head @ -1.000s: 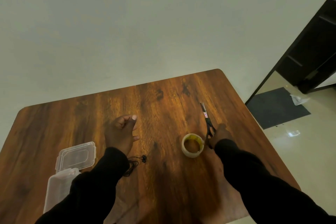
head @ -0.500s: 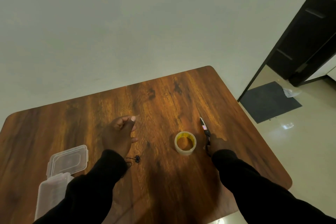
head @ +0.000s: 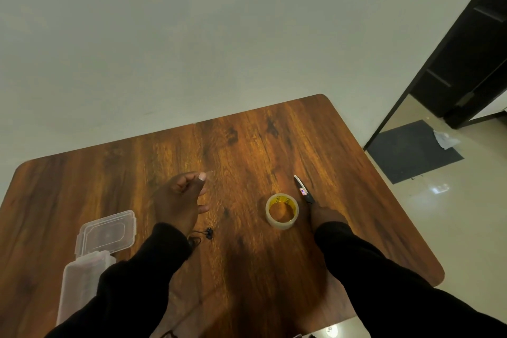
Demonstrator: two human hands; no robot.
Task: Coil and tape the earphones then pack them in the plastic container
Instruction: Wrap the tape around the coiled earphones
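Head view: within the last second the right hand has slid back down the scissors, its grip closed on the handles, so I judge cutting tape comes next. The left hand stays raised, fingertips pinched; whether they hold tape I cannot tell. One set of earphones lies just behind that grip, one tape roll beside the right grip, one open plastic container left, on the worktop.
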